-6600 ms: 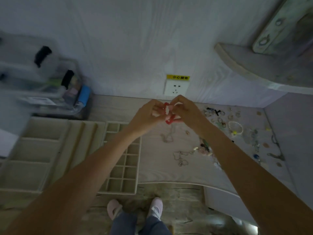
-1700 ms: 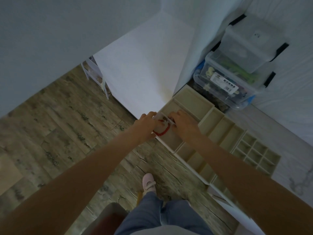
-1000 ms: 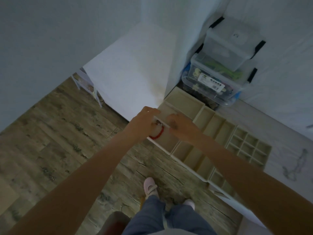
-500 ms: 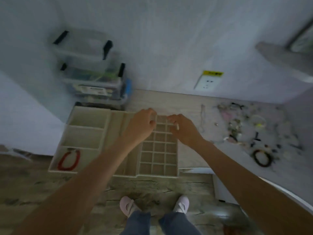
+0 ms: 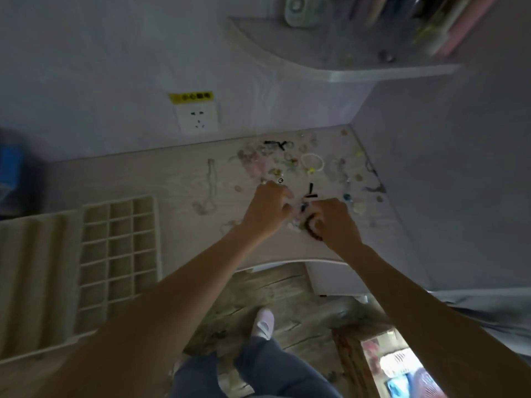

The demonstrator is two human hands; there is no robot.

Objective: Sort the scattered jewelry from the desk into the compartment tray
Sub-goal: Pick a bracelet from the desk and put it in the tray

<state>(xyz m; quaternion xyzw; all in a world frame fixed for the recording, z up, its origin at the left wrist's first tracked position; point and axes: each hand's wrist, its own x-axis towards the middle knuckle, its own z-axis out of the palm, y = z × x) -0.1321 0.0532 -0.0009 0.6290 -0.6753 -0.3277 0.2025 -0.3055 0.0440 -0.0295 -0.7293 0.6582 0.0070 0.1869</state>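
The right hand [image 5: 334, 221] is over the near edge of the worktop [image 5: 178, 179], its fingers curled around a dark beaded bracelet [image 5: 311, 229], which shows as a dark arc at the hand's 9 o'clock side. The left hand [image 5: 268, 209] hovers just beside it, at the right hand's 9 o'clock; its fingers are bent downward toward the small pieces on the surface, and whether they hold anything cannot be told through the blur. Between the two hands lie a few tiny pale and blue bits. At 12 o'clock from the hands spreads the scattered jewelry [image 5: 290, 163]: a white bead bracelet [image 5: 312, 161], a small black bar-shaped piece [image 5: 311, 192], pinkish and pale items, and dark strands further back. A thin chain necklace [image 5: 209, 188] lies stretched out at the left hand's 10 o'clock. The compartment tray [image 5: 119, 248] sits well apart at 9 o'clock, with a grid of small square cells beside long slots on its left. A wall socket [image 5: 196, 119] with a yellow label is on the wall at 11 o'clock, and a curved shelf [image 5: 316, 61] hangs at 1 o'clock.
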